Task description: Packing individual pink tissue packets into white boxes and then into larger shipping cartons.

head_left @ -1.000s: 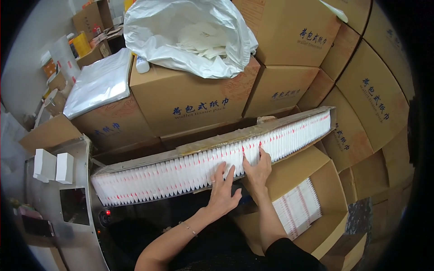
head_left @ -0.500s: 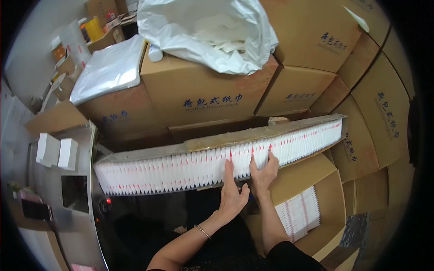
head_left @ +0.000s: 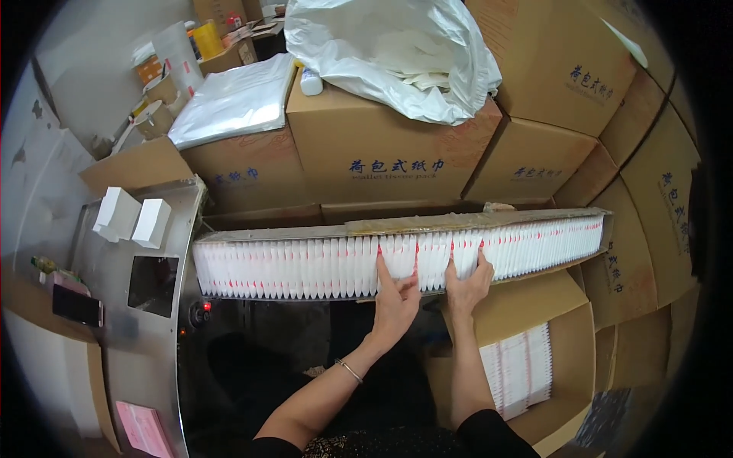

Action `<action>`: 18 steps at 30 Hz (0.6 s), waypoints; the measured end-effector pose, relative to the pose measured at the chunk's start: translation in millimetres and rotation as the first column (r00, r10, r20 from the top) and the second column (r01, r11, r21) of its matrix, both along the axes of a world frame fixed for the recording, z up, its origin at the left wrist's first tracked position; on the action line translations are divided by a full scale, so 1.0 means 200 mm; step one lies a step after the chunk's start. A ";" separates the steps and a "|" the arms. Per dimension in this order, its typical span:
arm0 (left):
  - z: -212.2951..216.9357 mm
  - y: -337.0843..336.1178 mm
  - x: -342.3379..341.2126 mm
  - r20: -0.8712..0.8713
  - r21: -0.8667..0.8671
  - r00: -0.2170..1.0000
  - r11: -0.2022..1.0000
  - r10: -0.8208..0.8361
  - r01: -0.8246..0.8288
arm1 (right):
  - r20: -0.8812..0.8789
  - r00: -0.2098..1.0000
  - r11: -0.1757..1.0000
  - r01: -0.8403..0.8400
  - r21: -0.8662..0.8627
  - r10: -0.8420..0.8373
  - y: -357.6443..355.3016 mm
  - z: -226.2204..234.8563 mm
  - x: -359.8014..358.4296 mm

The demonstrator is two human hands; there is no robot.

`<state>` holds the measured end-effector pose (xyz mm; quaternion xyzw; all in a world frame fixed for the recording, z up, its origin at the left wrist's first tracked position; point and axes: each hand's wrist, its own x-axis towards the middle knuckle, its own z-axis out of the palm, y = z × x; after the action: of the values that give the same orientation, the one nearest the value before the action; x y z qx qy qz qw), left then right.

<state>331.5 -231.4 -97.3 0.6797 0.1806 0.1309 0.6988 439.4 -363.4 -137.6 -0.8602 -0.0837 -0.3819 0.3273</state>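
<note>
A long row of white tissue packs (head_left: 290,267) with red marks stands on edge in a long shallow tray (head_left: 298,231) across the middle. My left hand (head_left: 395,305) is at the row's front, its index finger and thumb pressed in at either side of a small group of packs. Just to its right, my right hand (head_left: 467,294) straddles another group the same way. Both groups are still in the row. The fingertips are partly hidden between the packs. A bracelet (head_left: 350,371) circles my left wrist.
Below the row at right, an open carton (head_left: 571,359) holds more tissue packs. Closed cartons (head_left: 389,145) stand behind, one bearing a white plastic bag (head_left: 366,84). At left, a metal worktop (head_left: 145,355) carries two white blocks, a phone (head_left: 78,305) and a pink packet (head_left: 143,429).
The view has shifted, so the scene sits further right and the row looks more level. My left thumb has come up to the packs; red gaps now show beside the fingers.
</note>
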 end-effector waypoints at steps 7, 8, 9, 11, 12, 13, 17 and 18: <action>0.07 0.10 -0.09 -0.107 0.870 0.963 0.492 0.247 -0.030 | 0.013 1.000 1.000 0.004 -0.005 -0.003 -0.02 0.00 0.01; 0.05 0.11 -0.09 -0.015 0.894 0.970 0.439 0.241 -0.095 | 0.020 1.000 1.000 0.003 -0.013 -0.003 -0.02 -0.01 0.01; 0.04 0.12 -0.10 0.076 0.909 0.970 0.384 0.229 -0.162 | 0.020 1.000 1.000 -0.004 -0.012 0.004 -0.02 -0.01 0.01; 0.03 0.15 -0.11 0.100 0.898 0.970 0.399 0.221 -0.183 | 0.014 1.000 1.000 -0.001 -0.011 0.001 0.00 -0.01 0.01; 0.03 0.16 -0.11 0.123 0.886 0.970 0.417 0.208 -0.202 | 0.014 1.000 1.000 -0.009 -0.012 0.009 0.00 -0.01 0.01; 0.03 0.17 -0.13 0.122 0.886 0.969 0.415 0.217 -0.205 | 0.001 1.000 1.000 0.002 -0.013 -0.002 0.00 -0.02 0.01; 0.04 0.24 -0.22 0.128 0.641 0.970 0.730 0.205 -0.239 | 0.004 1.000 1.000 0.005 -0.018 -0.005 -0.01 -0.02 0.02; 0.04 0.27 -0.24 0.132 0.371 0.957 0.883 0.257 -0.288 | 0.011 1.000 1.000 0.008 -0.019 -0.008 -0.01 -0.01 0.02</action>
<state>283.4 -178.2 -88.6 0.7661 0.2171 0.2876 0.5322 442.5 -365.4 -139.7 -0.8615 -0.0858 -0.3873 0.3170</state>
